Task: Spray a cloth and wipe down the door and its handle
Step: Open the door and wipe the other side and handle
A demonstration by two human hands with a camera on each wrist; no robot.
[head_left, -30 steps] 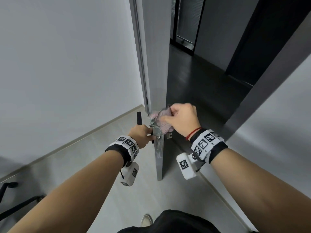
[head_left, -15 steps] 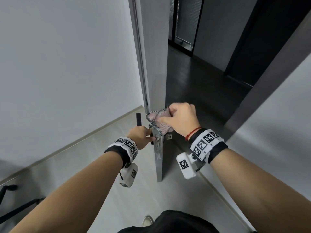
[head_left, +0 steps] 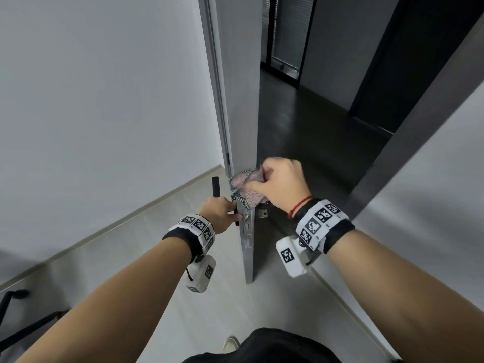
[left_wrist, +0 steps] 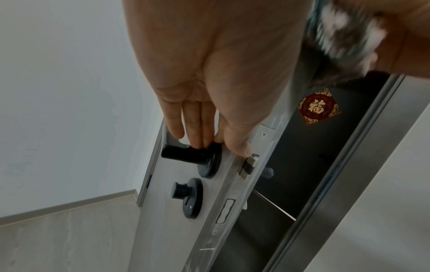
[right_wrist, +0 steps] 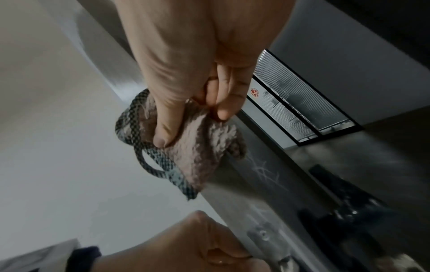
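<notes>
The grey door [head_left: 237, 100] stands ajar, its edge [head_left: 247, 247] facing me. My left hand [head_left: 227, 213] grips the black lever handle [head_left: 215, 187] near its base; in the left wrist view the fingers [left_wrist: 197, 128] lie over the handle [left_wrist: 184, 154] and the thumb rests on the door edge by the latch [left_wrist: 250, 163]. My right hand [head_left: 264, 176] holds a bunched pink cloth with a checked border [head_left: 246, 191] against the door edge just above the handle. The right wrist view shows the thumb pressing into the cloth [right_wrist: 202, 152].
A black thumb-turn knob [left_wrist: 184, 189] sits below the handle. The outer handle [right_wrist: 344, 220] shows on the door's far side. Beyond lie a dark hallway, the grey door frame [head_left: 419, 127] and a dark door with a red ornament [left_wrist: 320, 106]. Black chair legs [head_left: 15, 310] stand at lower left.
My right hand and the cloth have shifted slightly up along the door edge. The left hand stays on the handle.
</notes>
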